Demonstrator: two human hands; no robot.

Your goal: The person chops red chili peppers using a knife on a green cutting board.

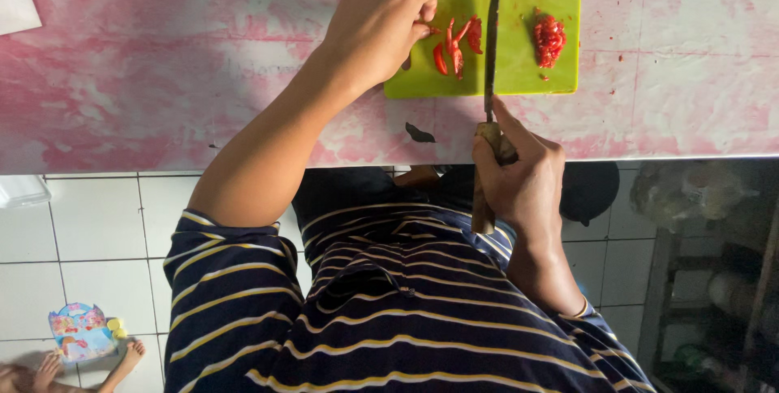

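- Head view: red chilli strips [454,46] lie mid-board on the green cutting board [519,68], at the far edge of the pink-mottled table [162,77].
- I see my left hand [377,24] curled shut over the left end of the strips, fingertips [422,30] pinching/pinning them to the board.
- Knife [491,44] stands edge-down just right of the strips, blade running near-to-far across the board. My right hand [519,178] is wrapped tight round the wooden handle at the near table edge, index finger laid along the top.
- Pile of chopped chilli [549,38] sits further right on the board, well apart from the blade.
- Small dark scrap [419,133] on the table, just near of the board.
- Risk, imo: blade is v. close to the pinning fingertips; if the strips roll or the grip slips, a cut finger is likely.
- Also, the board could skid on the smooth tabletop under a hard chop; chilli juice on the fingers looks like an irritation risk too.
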